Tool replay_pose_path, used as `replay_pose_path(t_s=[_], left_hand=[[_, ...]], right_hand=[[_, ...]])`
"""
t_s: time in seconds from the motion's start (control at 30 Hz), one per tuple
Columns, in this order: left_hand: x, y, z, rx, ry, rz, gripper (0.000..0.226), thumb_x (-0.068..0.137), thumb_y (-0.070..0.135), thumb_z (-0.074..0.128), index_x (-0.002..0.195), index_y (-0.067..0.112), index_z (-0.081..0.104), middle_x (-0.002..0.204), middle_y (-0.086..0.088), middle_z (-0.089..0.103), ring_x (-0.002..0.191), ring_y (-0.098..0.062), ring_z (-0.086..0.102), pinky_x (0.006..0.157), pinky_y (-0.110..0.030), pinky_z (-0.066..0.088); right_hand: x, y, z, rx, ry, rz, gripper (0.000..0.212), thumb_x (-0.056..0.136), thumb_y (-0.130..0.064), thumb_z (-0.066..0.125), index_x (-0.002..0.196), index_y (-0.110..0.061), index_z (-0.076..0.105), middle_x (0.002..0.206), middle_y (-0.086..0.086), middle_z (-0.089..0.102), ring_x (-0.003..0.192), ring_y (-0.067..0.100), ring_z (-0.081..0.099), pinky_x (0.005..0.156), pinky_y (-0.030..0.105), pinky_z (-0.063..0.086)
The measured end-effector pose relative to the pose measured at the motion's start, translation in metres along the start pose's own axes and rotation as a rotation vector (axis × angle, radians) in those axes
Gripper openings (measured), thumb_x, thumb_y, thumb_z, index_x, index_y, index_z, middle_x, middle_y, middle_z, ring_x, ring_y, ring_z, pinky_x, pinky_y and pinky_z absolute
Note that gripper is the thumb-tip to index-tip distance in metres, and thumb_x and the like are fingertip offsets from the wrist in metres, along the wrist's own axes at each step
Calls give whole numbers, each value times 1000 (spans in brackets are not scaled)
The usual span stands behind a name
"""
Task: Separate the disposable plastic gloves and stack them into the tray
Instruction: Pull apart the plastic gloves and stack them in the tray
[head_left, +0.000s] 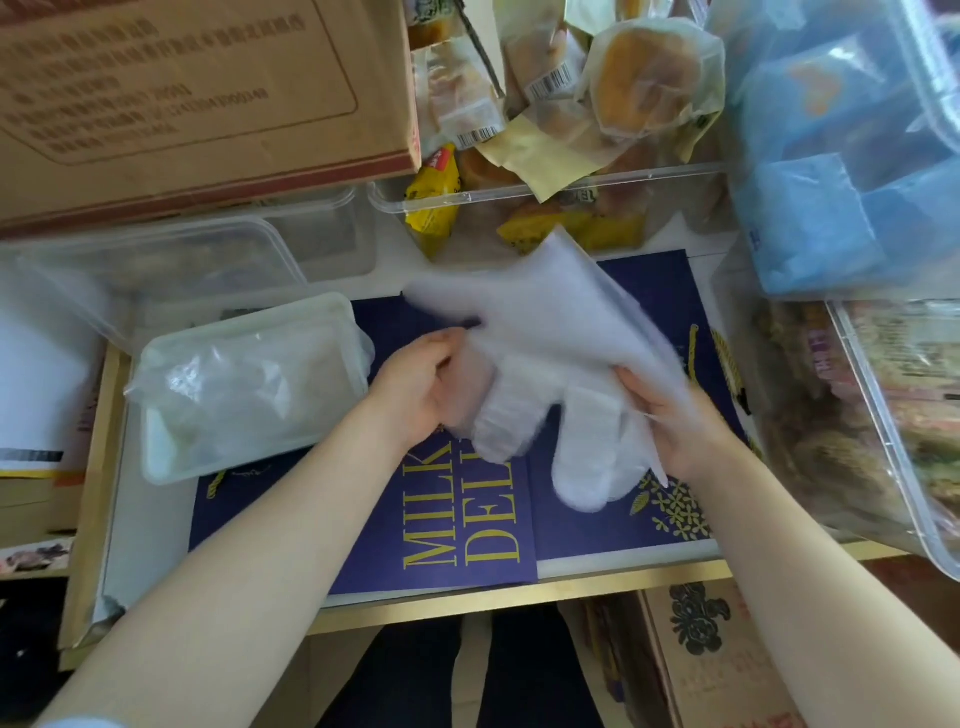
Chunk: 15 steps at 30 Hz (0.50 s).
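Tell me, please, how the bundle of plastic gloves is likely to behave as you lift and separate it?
Probably floppy: the gloves droop between the left hand and right hand. Likely very light, being thin and translucent. The layers may cling or slip, since they sit in a bunched stack, so a pinching grip seems wise.

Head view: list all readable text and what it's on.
"MILK" over "DEL", both cut off by the gloves: blue mat.
Cardboard box: printed lines, too blurred.
Snack packets: barcodes, unreadable.
Right tub: purple label, blurred.

Left hand (415, 387) and right hand (675, 421) raised side by side — fingers curled.
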<state>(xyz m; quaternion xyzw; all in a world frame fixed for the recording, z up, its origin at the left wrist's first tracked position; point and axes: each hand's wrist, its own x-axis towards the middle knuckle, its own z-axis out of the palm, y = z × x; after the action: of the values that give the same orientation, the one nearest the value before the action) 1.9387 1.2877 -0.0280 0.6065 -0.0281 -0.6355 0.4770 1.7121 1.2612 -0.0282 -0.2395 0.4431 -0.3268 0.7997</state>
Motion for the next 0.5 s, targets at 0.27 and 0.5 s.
replay_pose_path(t_s=[0.27,0.5], left_hand=[[-27,6,-7,184,-149,-38,83,70,80,36,118,17,63,114,-7,69,105,-25,64,82,-39,49],[-35,3,-5,550,9,458,25,84,9,66,97,29,61,98,1,69,95,-19,66,87,-42,53]], right_hand=[[-13,-7,2,-400,-184,-75,42,85,-25,39,86,-5,76,97,14,72,94,26,67,78,29,54],[-7,8,18,-788,-130,-139,21,82,-1,66,84,-17,52,86,-1,61,79,13,57,74,29,46]])
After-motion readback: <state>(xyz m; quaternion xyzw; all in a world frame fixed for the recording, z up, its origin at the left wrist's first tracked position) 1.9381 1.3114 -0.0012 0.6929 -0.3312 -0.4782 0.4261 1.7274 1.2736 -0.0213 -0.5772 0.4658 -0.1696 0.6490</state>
